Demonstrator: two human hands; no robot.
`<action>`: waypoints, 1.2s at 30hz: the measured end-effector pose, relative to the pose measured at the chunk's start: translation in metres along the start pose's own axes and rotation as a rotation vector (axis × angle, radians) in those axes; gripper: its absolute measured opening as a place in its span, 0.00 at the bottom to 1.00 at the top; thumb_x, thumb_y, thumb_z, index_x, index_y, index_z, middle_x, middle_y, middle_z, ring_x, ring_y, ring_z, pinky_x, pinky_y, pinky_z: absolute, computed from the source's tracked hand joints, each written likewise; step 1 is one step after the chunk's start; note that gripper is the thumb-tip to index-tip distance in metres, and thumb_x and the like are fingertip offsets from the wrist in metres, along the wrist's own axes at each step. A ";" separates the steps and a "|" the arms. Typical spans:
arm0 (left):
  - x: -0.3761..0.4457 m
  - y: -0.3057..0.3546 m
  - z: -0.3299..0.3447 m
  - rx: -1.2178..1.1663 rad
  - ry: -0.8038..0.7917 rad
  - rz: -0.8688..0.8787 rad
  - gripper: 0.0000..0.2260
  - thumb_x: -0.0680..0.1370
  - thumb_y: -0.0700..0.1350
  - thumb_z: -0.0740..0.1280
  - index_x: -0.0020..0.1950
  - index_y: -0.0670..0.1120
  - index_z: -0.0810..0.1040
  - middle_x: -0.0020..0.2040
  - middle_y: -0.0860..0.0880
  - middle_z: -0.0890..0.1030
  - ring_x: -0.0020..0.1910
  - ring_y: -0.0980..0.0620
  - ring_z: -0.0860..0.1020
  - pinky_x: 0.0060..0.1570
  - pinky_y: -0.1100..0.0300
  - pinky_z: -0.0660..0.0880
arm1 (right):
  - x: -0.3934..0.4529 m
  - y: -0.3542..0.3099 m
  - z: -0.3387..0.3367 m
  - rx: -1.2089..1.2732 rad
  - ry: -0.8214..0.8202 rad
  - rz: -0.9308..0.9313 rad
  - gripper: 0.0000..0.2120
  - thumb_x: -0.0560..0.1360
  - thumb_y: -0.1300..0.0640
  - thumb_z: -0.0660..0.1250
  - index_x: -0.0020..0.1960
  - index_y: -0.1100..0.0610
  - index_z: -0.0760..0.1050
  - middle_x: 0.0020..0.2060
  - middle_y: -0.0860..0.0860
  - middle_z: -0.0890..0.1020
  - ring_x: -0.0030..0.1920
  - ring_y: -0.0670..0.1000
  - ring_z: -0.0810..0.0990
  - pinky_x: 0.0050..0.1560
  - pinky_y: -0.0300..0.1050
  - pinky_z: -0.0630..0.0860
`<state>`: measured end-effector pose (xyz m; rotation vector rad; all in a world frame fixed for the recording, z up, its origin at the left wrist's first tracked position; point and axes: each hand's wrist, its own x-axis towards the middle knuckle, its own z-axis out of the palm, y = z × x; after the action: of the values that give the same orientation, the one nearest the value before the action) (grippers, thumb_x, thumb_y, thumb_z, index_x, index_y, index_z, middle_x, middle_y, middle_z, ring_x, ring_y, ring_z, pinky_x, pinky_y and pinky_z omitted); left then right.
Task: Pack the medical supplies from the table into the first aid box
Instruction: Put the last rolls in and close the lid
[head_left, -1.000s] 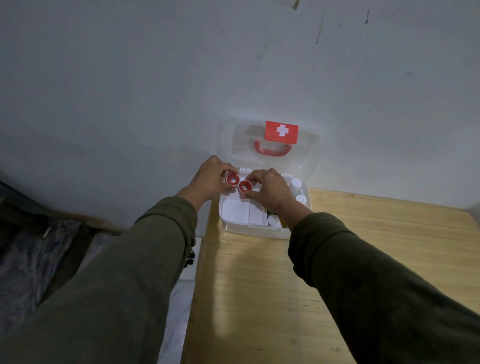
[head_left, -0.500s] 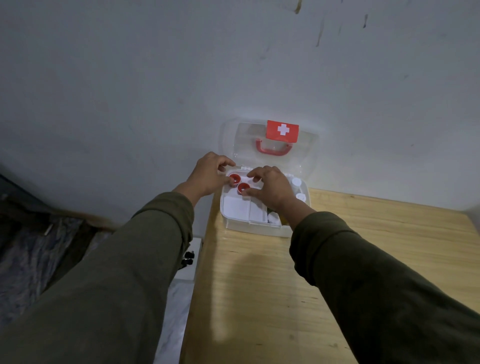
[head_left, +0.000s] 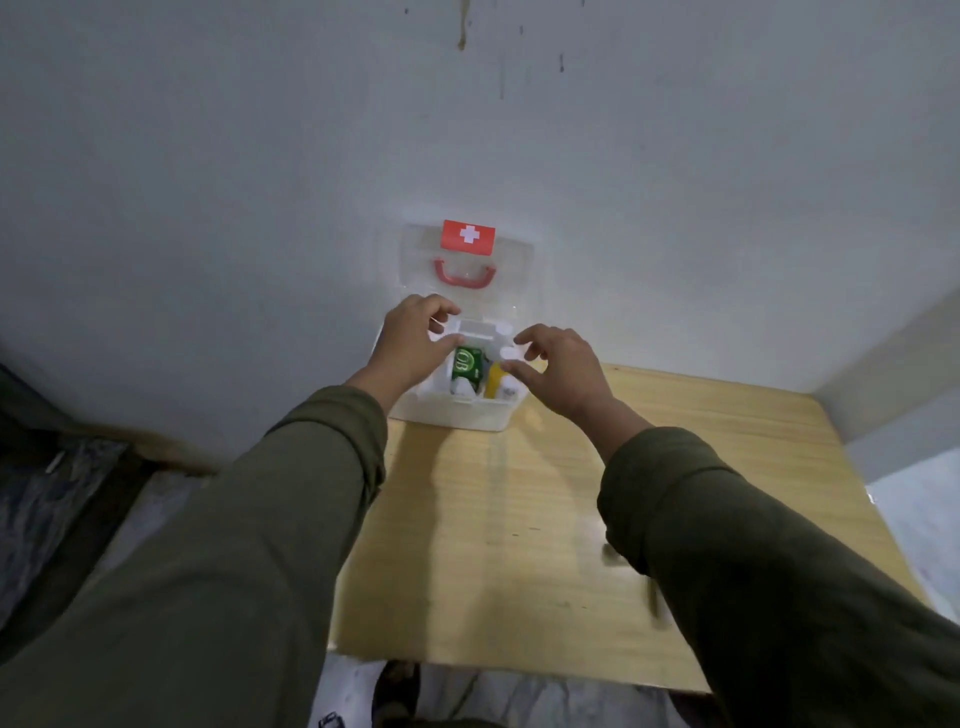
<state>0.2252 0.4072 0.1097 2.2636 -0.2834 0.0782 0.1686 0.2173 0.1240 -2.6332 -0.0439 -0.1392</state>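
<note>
The left hand (head_left: 410, 345) is at the left rim of the first aid box (head_left: 451, 413), fingers curled, thumb and fingertips pinching the edge of a clear inner tray (head_left: 475, 332) that sits tilted over the box's far half. The right hand (head_left: 563, 371) hovers at the right rim, fingers half curled and spread; whether it touches the tray cannot be told, as that part is blurred.

Between the hands, down in the box, lies a green packet (head_left: 466, 364) with white lettering that reads roughly "OB", though it is too soft to be sure. Just to its right, nearer the right hand, stands something yellow (head_left: 494, 379), and small white items lie beside both.

Beyond the hands the clear lid (head_left: 519, 270) stands open and upright against the wall (head_left: 260, 182), carrying a red handle (head_left: 464, 275) and a red label with a white cross (head_left: 468, 237).

The box rests at the far left corner of a pale wooden surface (head_left: 519, 545), which fills the space under both olive sleeves (head_left: 779, 571). The wall is grey-white with a few dark drip marks above. Left of the left arm, dark cloth (head_left: 47, 493) lies on the floor.
</note>
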 end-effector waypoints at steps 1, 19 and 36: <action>-0.009 0.007 0.009 -0.009 -0.010 0.000 0.14 0.72 0.43 0.72 0.58 0.47 0.78 0.53 0.46 0.77 0.46 0.54 0.76 0.47 0.64 0.71 | -0.013 0.009 -0.006 -0.004 -0.004 0.013 0.17 0.73 0.46 0.69 0.58 0.54 0.75 0.46 0.52 0.81 0.51 0.52 0.75 0.47 0.43 0.68; -0.132 0.083 0.191 0.144 -0.566 -0.039 0.21 0.70 0.47 0.75 0.61 0.48 0.77 0.58 0.47 0.78 0.53 0.52 0.76 0.51 0.63 0.68 | -0.188 0.171 -0.031 0.029 -0.173 0.375 0.21 0.72 0.50 0.71 0.62 0.55 0.72 0.50 0.54 0.80 0.52 0.54 0.78 0.47 0.43 0.70; -0.151 0.071 0.202 0.291 -0.592 -0.013 0.14 0.73 0.42 0.67 0.59 0.47 0.78 0.56 0.46 0.80 0.54 0.48 0.76 0.51 0.59 0.72 | -0.192 0.177 0.006 0.201 -0.323 0.538 0.33 0.70 0.58 0.72 0.70 0.54 0.60 0.54 0.61 0.78 0.53 0.59 0.78 0.45 0.44 0.71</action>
<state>0.0542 0.2364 0.0079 2.5336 -0.5976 -0.6018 -0.0119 0.0643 0.0127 -2.3463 0.5083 0.4483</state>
